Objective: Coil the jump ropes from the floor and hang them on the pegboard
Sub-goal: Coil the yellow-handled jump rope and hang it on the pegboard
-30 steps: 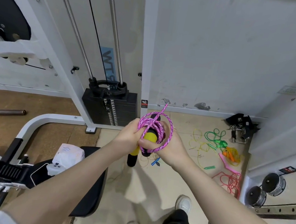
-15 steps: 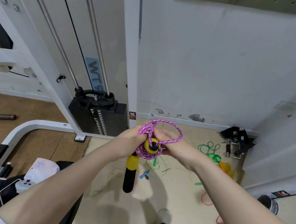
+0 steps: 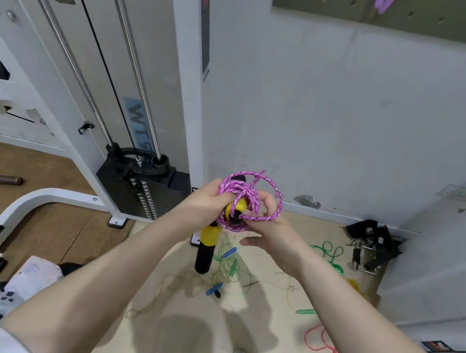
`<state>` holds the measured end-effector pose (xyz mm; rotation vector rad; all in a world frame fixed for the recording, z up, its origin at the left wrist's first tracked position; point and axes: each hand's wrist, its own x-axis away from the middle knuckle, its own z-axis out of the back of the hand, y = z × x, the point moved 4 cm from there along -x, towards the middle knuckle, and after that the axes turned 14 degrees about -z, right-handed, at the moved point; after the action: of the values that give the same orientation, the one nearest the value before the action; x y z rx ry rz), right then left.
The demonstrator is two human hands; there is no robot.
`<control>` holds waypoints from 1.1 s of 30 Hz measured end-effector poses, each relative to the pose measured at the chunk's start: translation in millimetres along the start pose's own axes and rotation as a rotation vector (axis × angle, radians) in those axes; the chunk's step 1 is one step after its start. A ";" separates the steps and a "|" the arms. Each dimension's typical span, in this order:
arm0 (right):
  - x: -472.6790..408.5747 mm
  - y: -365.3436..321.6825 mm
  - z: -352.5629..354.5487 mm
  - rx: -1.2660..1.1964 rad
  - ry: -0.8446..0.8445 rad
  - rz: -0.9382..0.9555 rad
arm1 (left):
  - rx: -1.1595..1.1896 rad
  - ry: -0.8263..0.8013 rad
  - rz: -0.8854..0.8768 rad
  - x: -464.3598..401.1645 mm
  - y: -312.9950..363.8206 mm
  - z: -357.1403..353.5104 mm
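A pink braided jump rope (image 3: 248, 196) is wound in loops around its yellow and black handles (image 3: 207, 244). My left hand (image 3: 206, 204) grips the handles and the coil from the left. My right hand (image 3: 273, 229) pinches a loop of the pink rope and holds it over the handle's end. The olive pegboard (image 3: 331, 8) hangs on the wall at the top, with a purple band (image 3: 383, 0) on it. On the floor lie a green rope (image 3: 330, 252), a red rope (image 3: 324, 348), a thin yellow-green rope (image 3: 289, 290) and a tan rope (image 3: 173, 284).
A cable machine with a black weight stack (image 3: 146, 191) and steel guide rods stands at the left. A white frame tube (image 3: 45, 196) curves over the wood floor. Black straps and metal clips (image 3: 371, 242) lie by the wall at the right. A bench holds a white pouch (image 3: 35, 274).
The view has tilted up, so the pegboard shows more fully. My right hand has drawn another pink loop around the handle end; both hands stay together on the coil.
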<state>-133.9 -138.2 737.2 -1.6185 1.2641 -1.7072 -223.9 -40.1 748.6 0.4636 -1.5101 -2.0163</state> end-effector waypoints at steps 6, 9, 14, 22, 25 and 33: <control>-4.5 -16.9 44.7 0.285 0.206 0.019 | 0.000 -0.148 0.037 -16.8 3.1 -30.7; -3.5 -26.6 50.4 0.646 0.347 0.166 | -0.269 -0.097 0.021 -27.5 3.2 -43.0; 0.0 -26.6 62.9 0.917 0.705 0.143 | -0.407 -0.032 -0.079 -32.6 19.5 -62.8; 2.3 -22.4 81.5 -0.117 -0.180 0.159 | -0.454 -0.036 -0.130 -39.0 31.9 -49.3; 9.7 -30.3 82.4 0.047 -0.206 0.188 | -0.516 -0.064 -0.128 -42.1 32.7 -50.7; 4.8 -27.9 85.2 0.708 -0.103 0.280 | -0.148 -0.052 -0.152 -37.2 46.2 -55.6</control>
<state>-47.1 -154.5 753.2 -1.0374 0.6709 -1.6096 -151.6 -67.8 773.5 0.4812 -1.3788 -2.2555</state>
